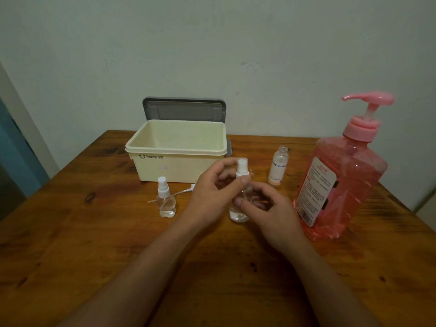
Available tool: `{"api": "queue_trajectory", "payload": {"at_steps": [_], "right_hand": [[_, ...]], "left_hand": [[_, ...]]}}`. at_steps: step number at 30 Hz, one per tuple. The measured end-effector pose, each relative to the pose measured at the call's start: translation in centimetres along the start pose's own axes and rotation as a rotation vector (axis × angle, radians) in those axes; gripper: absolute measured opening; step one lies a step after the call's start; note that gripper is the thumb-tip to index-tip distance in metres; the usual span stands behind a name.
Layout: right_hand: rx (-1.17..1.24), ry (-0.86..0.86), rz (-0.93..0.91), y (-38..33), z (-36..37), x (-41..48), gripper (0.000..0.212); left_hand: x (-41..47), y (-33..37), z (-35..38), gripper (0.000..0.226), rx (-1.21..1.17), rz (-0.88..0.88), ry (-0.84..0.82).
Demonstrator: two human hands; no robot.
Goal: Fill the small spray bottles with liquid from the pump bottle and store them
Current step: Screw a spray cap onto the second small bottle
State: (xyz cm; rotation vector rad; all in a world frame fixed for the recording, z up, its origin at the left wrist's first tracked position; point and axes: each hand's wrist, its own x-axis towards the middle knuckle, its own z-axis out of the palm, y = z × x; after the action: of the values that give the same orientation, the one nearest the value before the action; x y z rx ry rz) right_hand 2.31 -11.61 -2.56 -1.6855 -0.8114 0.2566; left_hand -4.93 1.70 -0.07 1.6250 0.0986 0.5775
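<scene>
A small clear spray bottle (240,212) with a white spray head stands at the table's middle. My left hand (212,187) pinches the neck of the bottle just under the head, and my right hand (266,208) grips its body. A second clear spray bottle (165,199), bear-shaped with a white head, stands to the left. A capless labelled small bottle (278,166) stands behind. The large pink pump bottle (339,180) is at the right. A loose white spray head with its tube (182,191) lies flat on the table.
A cream storage box (177,151) stands open at the back, its grey lid (184,109) leaning on the wall. The wooden table (94,244) ends at the wall behind and drops off at the left and right edges.
</scene>
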Motion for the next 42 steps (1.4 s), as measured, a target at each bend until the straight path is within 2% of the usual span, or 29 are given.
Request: {"api": "queue_trajectory", "payload": {"at_steps": [4, 7, 12, 24, 30, 37, 42], "right_hand": [[-0.001, -0.006, -0.006, 0.00, 0.09, -0.06, 0.029], [-0.004, -0.008, -0.007, 0.06, 0.01, -0.17, 0.033], [0.009, -0.011, -0.020, -0.08, 0.10, -0.15, 0.027], [0.002, -0.032, -0.050, -0.14, 0.17, -0.27, 0.027], [0.030, -0.033, -0.044, -0.20, 0.08, -0.21, 0.027], [0.022, -0.039, -0.034, -0.19, 0.02, -0.27, 0.030], [0.028, -0.025, -0.040, -0.02, 0.01, -0.12, 0.028]], "left_hand": [[-0.08, 0.23, 0.25, 0.024, 0.008, 0.006, -0.020], [0.05, 0.50, 0.44, 0.026, 0.005, 0.006, 0.009], [-0.15, 0.09, -0.03, 0.031, 0.012, 0.029, -0.002], [0.02, 0.19, -0.29, 0.028, -0.038, 0.023, 0.015], [-0.26, 0.03, -0.44, 0.030, -0.099, 0.007, -0.049], [0.00, 0.02, -0.20, 0.032, -0.023, 0.027, 0.017], [-0.26, -0.18, -0.35, 0.030, -0.037, 0.028, -0.046]]}}
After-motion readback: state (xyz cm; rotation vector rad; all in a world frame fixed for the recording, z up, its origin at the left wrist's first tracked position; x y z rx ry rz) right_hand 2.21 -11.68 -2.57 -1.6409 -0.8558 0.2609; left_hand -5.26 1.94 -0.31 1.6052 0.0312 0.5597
